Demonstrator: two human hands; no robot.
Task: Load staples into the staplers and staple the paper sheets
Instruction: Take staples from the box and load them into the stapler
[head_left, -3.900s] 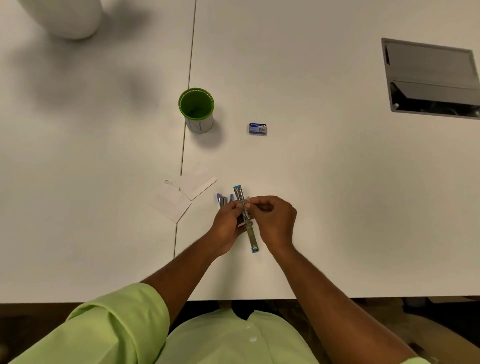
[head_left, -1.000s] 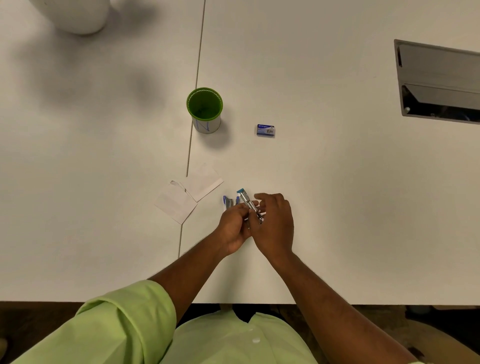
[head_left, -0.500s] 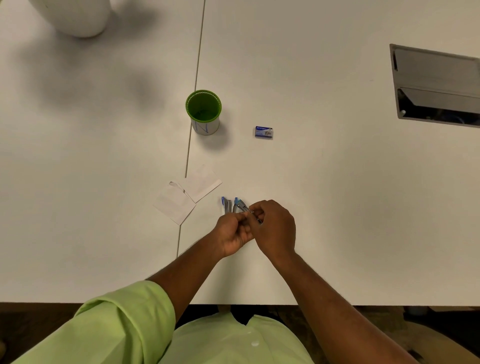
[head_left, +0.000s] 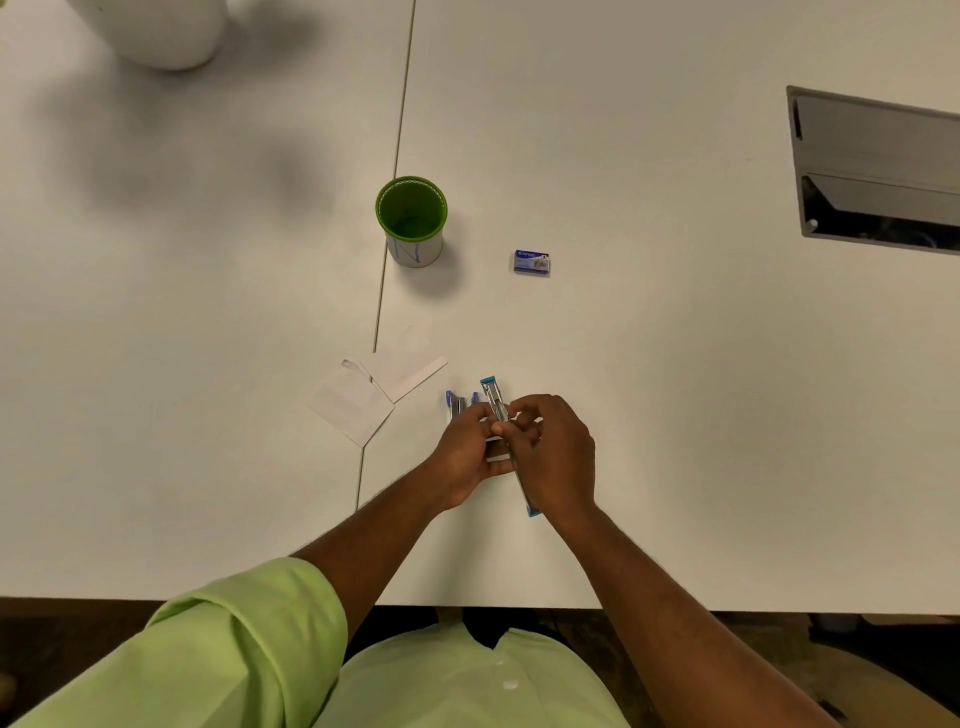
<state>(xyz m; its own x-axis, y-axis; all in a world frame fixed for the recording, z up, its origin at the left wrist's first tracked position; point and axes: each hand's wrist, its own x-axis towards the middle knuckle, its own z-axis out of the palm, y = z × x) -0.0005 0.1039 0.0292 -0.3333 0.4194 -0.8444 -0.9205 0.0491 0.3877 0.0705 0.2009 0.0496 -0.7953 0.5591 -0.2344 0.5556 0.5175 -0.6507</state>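
Note:
A light-blue stapler (head_left: 493, 397) lies opened out flat between my hands, its metal staple channel facing up and its far tip poking past my fingers. My left hand (head_left: 465, 454) grips it from the left. My right hand (head_left: 556, 457) covers its right side with fingers curled over the channel; the stapler's near end shows below that hand. A second, dark-blue stapler (head_left: 456, 402) lies on the table just left of my left hand's fingers. Two small paper sheets (head_left: 376, 389) overlap further left. A blue staple box (head_left: 531, 261) sits beyond.
A green pen cup (head_left: 411, 218) stands at the seam between two white tabletops (head_left: 675, 389). A recessed cable hatch (head_left: 878, 166) is at the far right. A white rounded object (head_left: 156, 31) sits at the far left corner. The table's front edge runs near my body.
The light-blue stapler, folded nearly shut and hidden in my hands half a second ago, is opened flat again, its near end sticking out below my right hand.

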